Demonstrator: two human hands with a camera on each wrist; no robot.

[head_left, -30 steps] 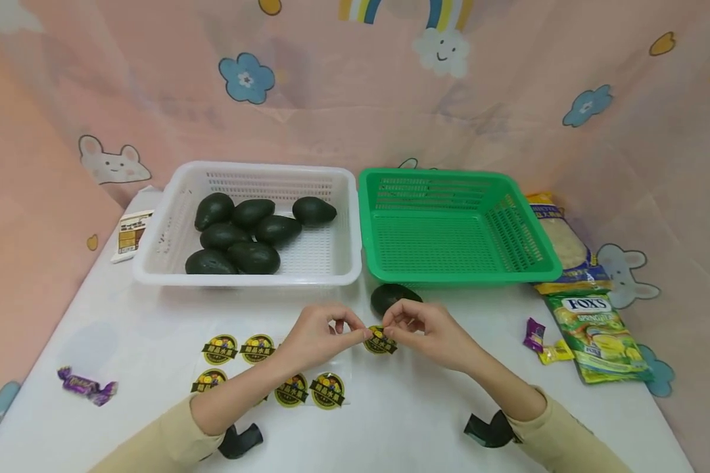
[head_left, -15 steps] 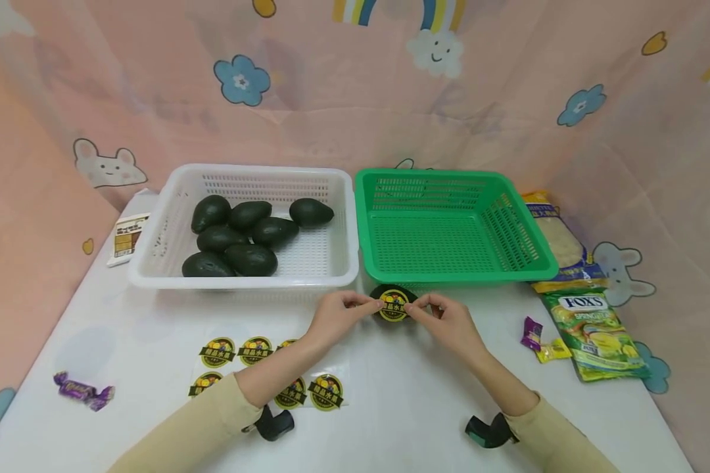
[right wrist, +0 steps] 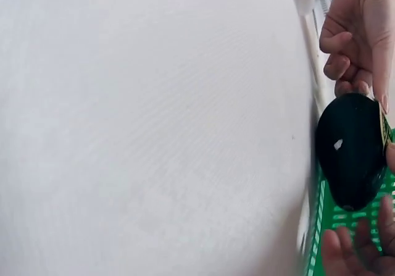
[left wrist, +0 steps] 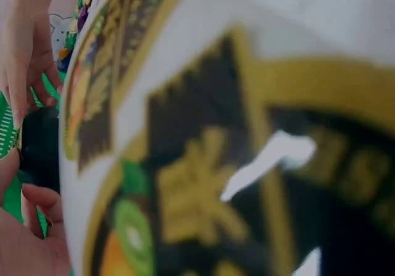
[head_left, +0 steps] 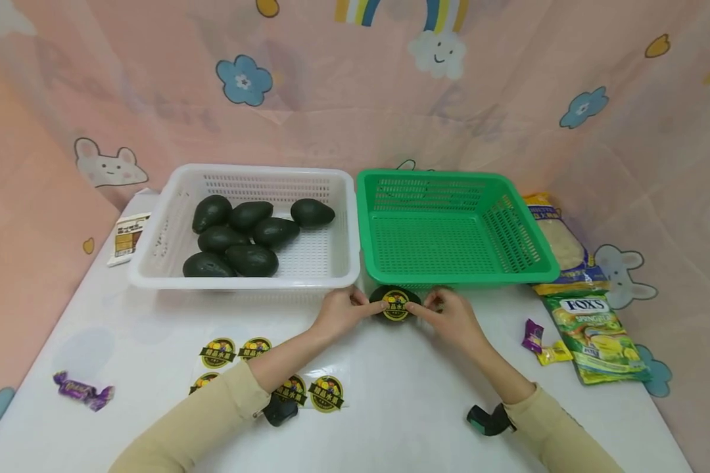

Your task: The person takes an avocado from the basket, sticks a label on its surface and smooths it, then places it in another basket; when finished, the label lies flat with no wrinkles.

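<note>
A dark green avocado point(head_left: 381, 293) lies on the white table in front of the green basket. A round black-and-gold sticker point(head_left: 396, 305) lies against its upper face. My left hand point(head_left: 341, 316) presses the sticker's left edge with an extended thumb, its other fingers close to the avocado's end. From the right, the thumb of my right hand point(head_left: 457, 322) touches the opposite edge. In the right wrist view that hand's other fingers are spread apart from the avocado point(right wrist: 349, 155). A sheet of similar stickers point(head_left: 326, 393) lies near the left forearm, which hides part of it.
A white basket point(head_left: 355, 226) at the back left holds several avocados. Beside it stands a green basket point(head_left: 432, 243). Candy bags point(head_left: 597, 338) and small wrapped candies point(head_left: 532, 336) lie at the right; a purple candy point(head_left: 83, 391) and a small packet point(head_left: 128, 238) lie left.
Both hands have carried the pinched sticker forward and up from the table onto the avocado. Their grip has loosened, and the thumbs now press its edges.
</note>
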